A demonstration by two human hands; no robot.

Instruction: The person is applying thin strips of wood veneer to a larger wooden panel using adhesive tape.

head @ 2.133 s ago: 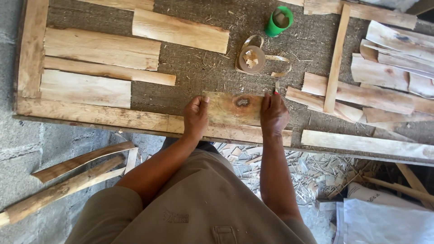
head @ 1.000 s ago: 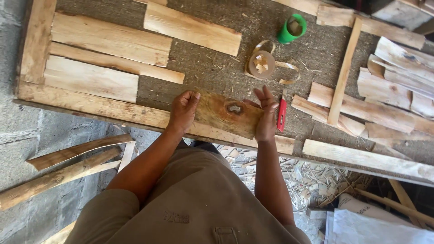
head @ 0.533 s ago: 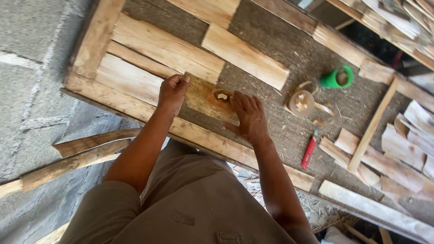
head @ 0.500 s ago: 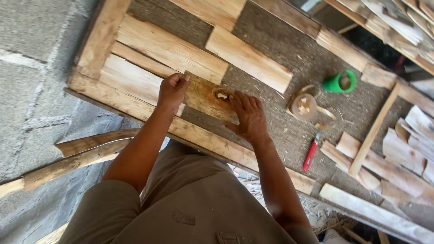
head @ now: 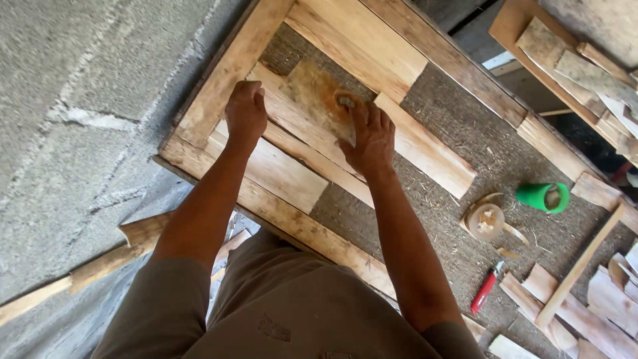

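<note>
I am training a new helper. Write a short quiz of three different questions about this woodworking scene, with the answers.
1. True or false: the right hand rests on the knotted brown wood piece.
2. Multiple choice: what colour is the small cup on the mat? A) blue B) green C) yellow
3. Fill in: the left hand lies on the pale planks near the corner of the wooden ____.

Key
1. True
2. B
3. frame
</note>
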